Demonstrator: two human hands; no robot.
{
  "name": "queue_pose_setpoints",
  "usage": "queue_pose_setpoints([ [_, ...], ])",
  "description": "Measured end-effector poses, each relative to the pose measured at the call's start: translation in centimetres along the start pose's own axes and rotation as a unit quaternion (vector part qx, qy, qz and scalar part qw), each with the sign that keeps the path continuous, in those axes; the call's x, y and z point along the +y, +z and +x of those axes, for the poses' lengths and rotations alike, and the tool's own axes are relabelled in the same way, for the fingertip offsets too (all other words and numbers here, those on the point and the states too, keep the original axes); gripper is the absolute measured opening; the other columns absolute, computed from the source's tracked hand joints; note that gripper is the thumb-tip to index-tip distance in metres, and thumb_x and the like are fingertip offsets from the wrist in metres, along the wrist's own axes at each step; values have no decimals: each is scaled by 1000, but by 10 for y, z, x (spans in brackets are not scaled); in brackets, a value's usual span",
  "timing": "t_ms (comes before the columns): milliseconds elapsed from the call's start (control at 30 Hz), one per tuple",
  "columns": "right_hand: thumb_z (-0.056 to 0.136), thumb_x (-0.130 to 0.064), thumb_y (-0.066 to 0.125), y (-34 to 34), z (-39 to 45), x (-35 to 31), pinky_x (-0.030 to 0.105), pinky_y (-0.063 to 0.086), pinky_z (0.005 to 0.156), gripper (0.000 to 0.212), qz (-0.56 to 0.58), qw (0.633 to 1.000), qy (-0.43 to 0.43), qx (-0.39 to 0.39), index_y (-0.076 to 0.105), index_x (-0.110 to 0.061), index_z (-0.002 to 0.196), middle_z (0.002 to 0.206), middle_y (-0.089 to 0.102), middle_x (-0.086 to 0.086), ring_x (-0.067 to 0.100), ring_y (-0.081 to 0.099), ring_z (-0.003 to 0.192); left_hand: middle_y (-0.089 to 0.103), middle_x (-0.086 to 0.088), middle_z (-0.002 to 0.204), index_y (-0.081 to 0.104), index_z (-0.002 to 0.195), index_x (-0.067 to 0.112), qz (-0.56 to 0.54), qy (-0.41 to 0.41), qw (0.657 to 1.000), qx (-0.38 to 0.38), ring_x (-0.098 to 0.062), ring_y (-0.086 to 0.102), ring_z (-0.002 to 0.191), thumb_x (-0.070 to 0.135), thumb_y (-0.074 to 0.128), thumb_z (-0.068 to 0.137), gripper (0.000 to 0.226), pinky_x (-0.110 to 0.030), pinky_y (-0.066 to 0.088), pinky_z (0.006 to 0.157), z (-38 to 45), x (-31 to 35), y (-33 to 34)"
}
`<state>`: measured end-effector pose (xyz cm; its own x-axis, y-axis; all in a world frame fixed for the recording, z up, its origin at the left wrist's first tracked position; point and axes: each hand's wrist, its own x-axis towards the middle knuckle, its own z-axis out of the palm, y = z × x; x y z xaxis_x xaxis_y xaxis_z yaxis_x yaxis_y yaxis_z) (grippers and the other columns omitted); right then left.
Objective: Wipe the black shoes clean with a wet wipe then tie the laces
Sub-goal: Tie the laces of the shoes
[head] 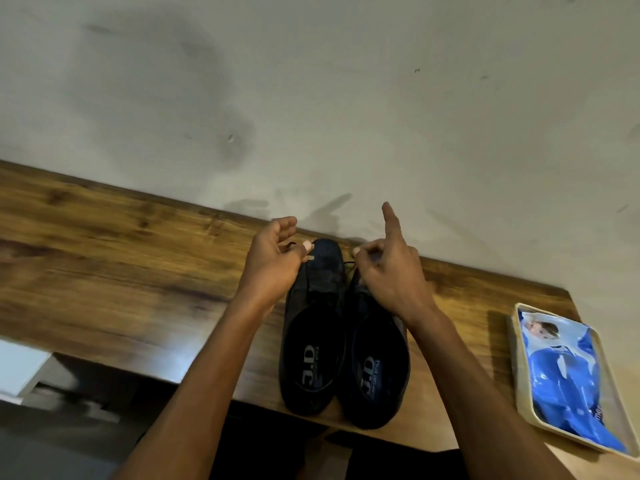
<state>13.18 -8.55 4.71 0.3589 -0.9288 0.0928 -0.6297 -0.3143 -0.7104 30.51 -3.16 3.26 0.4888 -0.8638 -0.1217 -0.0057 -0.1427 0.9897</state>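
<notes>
We see 2 black lace-up shoes side by side on the wooden table [121, 271], toes twd the wall [346, 98], heels at the near edge: left shoe [313, 341], right shoe [375, 368]. Left hand [273, 261] pinches a lace end [309, 259] btwn thumb & finger, other fingers curled. Right hand [388, 271] pinches the lace [350, 264] over the right shoe, one finger straight up. Blue wet-wipe pack [568, 379] lies in a cream tray [519, 393], well to the right.

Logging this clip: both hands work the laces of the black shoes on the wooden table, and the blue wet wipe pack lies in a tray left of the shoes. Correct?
One error: in the head view the wet wipe pack in its tray lies right of the black shoes, not left. The rest stands.
</notes>
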Motion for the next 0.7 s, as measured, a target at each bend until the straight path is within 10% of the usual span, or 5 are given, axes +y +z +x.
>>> queue_pose_setpoints([
  [133, 93, -48, 62, 5, -7, -2, 37, 55, 74, 37, -131, 991, 29, 19, 58, -19, 116, 83, 72, 4, 27, 68, 84, 54, -2, 140, 48, 142, 20, 102, -7, 994, 23, -13, 63, 107, 12, 72, 88, 60, -41, 52, 101, 0, -6, -11],
  [267, 86, -70, 58, 18, -11, -5, 31, 44, 48, 64, -200, 976, 68, -62, 57, -14, 56, 55, 58, 5, 24, 60, 53, 61, -9, 130, 55, 133, 21, 256, 1, 966, 46, -26, 65, 109, 26, 73, 86, 51, -43, 53, 97, 1, -10, -20],
  [433, 83, -61, 69, 23, -8, -2, 29, 44, 50, 49, -210, 967, 95, -109, 67, -17, 62, 66, 67, 3, 20, 65, 61, 72, 0, 78, 73, 82, 17, 311, -24, 949, -52, -17, 69, 75, 51, 67, 88, 35, -39, 61, 70, -19, -6, -12],
  [700, 87, -40, 74, 18, -12, 2, 32, 61, 66, 17, -109, 987, 90, -81, 75, -25, 79, 74, 73, -5, 10, 69, 66, 67, -9, 88, 66, 90, 11, 437, -25, 899, -20, -28, 65, 85, 35, 69, 88, 25, -33, 46, 62, -21, -18, 10],
])
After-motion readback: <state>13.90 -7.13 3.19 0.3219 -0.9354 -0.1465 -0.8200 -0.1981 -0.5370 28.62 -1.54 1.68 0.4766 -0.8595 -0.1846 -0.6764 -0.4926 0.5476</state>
